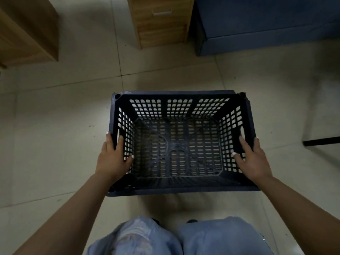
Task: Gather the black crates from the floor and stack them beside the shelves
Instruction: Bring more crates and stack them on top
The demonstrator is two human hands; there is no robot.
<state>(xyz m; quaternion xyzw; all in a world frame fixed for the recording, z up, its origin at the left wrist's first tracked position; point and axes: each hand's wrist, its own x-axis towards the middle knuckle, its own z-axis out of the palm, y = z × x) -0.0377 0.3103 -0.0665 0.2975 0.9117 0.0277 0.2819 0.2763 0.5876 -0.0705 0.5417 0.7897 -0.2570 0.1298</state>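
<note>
Your two hands hold one black crate (177, 142) in front of your knees, open side up, over the pale tiled floor (55, 126). The crate is rectangular, with perforated grid walls and a perforated base, and its long sides run left to right in the head view. Your left hand (112, 159) grips the crate's left short wall: the thumb lies inside against the grid, one finger reaches up beside the slotted handle opening, and the remaining fingers wrap the outer face of the wall. Your right hand (252, 157) grips the right short wall in mirror fashion, thumb and one finger inside on the grid, the other fingers over the rim and down the outside. Both forearms extend straight from the bottom corners of the view. Whether the crate's base touches the floor cannot be determined. Your light blue trousers (165, 238) fill the lower centre, just behind the crate's near wall. Beyond the crate, well apart from it, a wooden drawer cabinet (158, 21) stands at top centre, a blue box-like unit (266, 24) sits just beside it at the right, and a second wooden cabinet (25, 30) stands at the top left. A dark bar (322, 140) enters from the right edge.
</note>
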